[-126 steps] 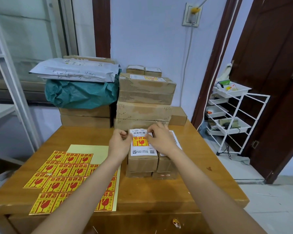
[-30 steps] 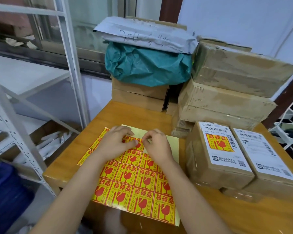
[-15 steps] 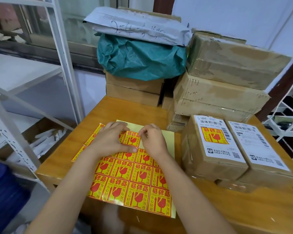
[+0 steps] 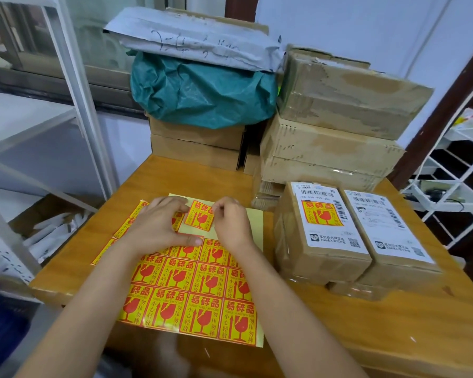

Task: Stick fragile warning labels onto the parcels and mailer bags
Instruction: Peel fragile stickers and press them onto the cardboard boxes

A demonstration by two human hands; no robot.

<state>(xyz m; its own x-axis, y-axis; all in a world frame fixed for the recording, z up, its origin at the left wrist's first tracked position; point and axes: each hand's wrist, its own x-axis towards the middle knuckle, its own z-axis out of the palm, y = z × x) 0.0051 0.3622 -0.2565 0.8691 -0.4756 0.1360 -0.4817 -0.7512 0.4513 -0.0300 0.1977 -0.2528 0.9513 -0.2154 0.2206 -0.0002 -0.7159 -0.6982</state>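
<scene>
A sheet of red-and-yellow fragile labels [image 4: 191, 293] lies on the wooden table [image 4: 339, 317] in front of me. My right hand [image 4: 231, 225] pinches the corner of one fragile label [image 4: 200, 215], lifted off the pale backing. My left hand [image 4: 156, 227] presses flat on the sheet beside it. To the right stand two small brown parcels side by side: the left parcel [image 4: 320, 241] carries a fragile label on its shipping label, the right parcel [image 4: 393, 241] shows only a white shipping label.
Stacked brown cartons [image 4: 333, 126] fill the table's far right. A teal mailer bag [image 4: 202, 91] and a grey mailer bag [image 4: 197, 42] lie on boxes at the back. A white metal shelf frame [image 4: 74, 85] stands left, a white wire rack [image 4: 453, 186] right.
Earlier both hands were pressing a label onto the left parcel. They moved to the sheet, and over the last second my right hand has peeled one label up from the backing.
</scene>
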